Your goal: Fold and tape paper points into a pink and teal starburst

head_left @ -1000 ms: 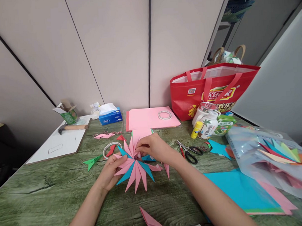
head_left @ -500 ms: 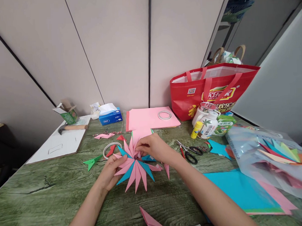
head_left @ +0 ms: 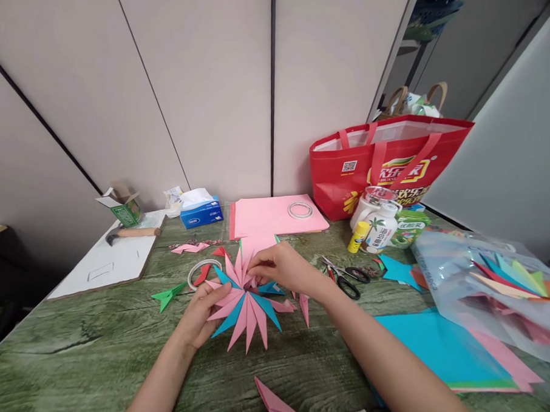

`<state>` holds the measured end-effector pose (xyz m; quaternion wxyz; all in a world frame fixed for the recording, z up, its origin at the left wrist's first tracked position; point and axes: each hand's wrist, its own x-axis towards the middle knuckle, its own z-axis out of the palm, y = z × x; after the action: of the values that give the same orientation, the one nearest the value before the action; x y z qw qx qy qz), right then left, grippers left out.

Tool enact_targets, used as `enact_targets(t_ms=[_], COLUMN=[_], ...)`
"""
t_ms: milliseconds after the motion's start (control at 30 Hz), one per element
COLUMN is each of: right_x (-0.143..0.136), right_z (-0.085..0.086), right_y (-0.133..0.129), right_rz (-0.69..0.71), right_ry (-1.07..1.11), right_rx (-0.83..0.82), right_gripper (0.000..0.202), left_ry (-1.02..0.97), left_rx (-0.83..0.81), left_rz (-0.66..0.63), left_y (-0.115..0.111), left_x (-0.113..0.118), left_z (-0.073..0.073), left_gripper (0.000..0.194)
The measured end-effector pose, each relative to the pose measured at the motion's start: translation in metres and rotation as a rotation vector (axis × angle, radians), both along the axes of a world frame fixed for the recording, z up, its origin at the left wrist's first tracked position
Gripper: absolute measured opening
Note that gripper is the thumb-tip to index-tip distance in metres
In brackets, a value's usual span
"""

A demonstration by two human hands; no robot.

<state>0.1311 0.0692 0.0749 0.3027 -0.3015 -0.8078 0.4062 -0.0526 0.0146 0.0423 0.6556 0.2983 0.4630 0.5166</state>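
Observation:
A star-shaped paper flower [head_left: 249, 319] of pink and blue folded points is held up above the table. My left hand [head_left: 205, 309] pinches its left side, thumb on a blue and a pink point. With fingers pressed together, my right hand [head_left: 278, 268] grips the flower near its centre; the fingertips partly cover the spot. Behind the right hand a blue folded piece [head_left: 272, 288] shows in part. Loose pink folded pieces [head_left: 304, 310] lie to the right of the flower, and another pink folded piece [head_left: 277, 402] rests nearer to me.
Scissors [head_left: 346, 277], a yellow glue stick [head_left: 358, 237] and a white bottle [head_left: 382, 225] are at the right. Blue paper sheets [head_left: 427, 345] and a plastic bag [head_left: 446, 271] lie beyond my right forearm. Tape rolls [head_left: 191, 275], a hammer [head_left: 134, 232] and a tissue box [head_left: 201, 214] stand leftward.
Almost nothing differs. Both hands keep their hold on the paper flower, and my right forearm has shifted very slightly.

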Motion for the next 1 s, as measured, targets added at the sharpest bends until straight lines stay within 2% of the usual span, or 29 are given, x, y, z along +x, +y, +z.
enact_targets(t_ms=[367, 533, 633, 867, 1000], right_x=[0.0038, 0.0024, 0.0013, -0.0007, -0.0001], right_z=[0.0058, 0.0081, 0.0089, 0.0095, 0.0081], right_y=[-0.0007, -0.0016, -0.0019, -0.0027, -0.0021], right_rz=[0.082, 0.055, 0.038, 0.015, 0.011], right_ry=[-0.073, -0.123, -0.146, -0.156, -0.148], right_rx=[0.203, 0.299, 0.342, 0.376, 0.357], right_gripper=[0.017, 0.017, 0.019, 0.018, 0.017], left_ry=[-0.021, -0.025, -0.019, -0.004, -0.02], left_rx=[-0.025, -0.013, -0.018, -0.04, -0.024], left_rz=[-0.002, -0.053, -0.033, 0.009, -0.021], left_y=[-0.0009, -0.0011, -0.0012, -0.0009, -0.0002], left_x=[-0.0008, 0.0011, 0.0009, -0.0008, -0.0014], left_z=[-0.0002, 0.0034, 0.0035, 0.0008, -0.0008], left_gripper=[0.022, 0.019, 0.018, 0.02, 0.019])
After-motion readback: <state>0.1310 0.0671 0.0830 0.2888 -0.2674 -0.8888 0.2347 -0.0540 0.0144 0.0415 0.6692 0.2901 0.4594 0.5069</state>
